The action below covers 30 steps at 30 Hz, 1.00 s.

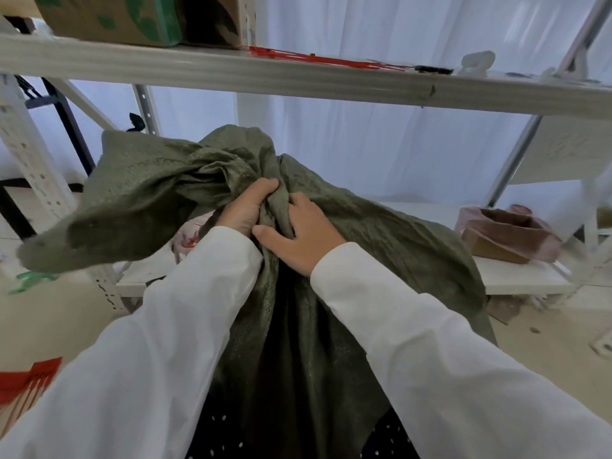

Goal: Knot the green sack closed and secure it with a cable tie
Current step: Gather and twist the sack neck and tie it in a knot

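The green woven sack (381,233) stands in front of me, its mouth gathered into a twisted neck at the centre. My left hand (246,207) grips the bunched neck, fingers curled over the fabric. My right hand (298,240) clamps the same neck just below and to the right, thumb pointing left. A loose flap of the sack's top (132,197) flops out to the left. Red cable ties (318,59) lie on the upper shelf. More red ties (29,382) show at the lower left.
A white metal shelf (231,74) crosses above the sack, with a cardboard box (109,18) on it. A lower shelf (516,276) at right bears a brown taped box (506,236). White sheeting hangs behind. Rack uprights (29,160) stand at left.
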Each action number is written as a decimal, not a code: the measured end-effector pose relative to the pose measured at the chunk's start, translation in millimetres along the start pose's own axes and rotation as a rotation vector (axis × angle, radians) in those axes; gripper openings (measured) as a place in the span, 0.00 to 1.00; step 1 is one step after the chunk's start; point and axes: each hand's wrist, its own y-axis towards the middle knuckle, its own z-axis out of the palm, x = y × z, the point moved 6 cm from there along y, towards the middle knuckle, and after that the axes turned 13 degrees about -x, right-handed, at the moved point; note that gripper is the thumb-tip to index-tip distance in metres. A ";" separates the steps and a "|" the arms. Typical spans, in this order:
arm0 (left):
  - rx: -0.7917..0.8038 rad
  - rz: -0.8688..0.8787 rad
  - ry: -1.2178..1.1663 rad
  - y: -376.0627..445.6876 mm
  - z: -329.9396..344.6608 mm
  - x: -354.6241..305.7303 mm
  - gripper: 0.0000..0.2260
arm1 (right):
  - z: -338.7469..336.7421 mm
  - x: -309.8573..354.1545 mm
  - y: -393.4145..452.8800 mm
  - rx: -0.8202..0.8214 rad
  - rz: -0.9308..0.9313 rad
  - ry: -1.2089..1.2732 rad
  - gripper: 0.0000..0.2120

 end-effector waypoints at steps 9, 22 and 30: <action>-0.020 0.001 -0.197 6.6 0.2 -1.2 0.21 | -84.6 -60.9 7.5 -0.639 0.284 0.138 0.37; 0.191 0.010 -0.093 -44.4 23.2 -13.2 0.26 | -8.7 -78.8 -10.3 0.313 0.505 0.129 0.28; 0.184 0.057 -0.161 -45.1 23.3 -19.1 0.28 | -31.5 -86.8 6.1 -0.326 0.774 0.724 0.14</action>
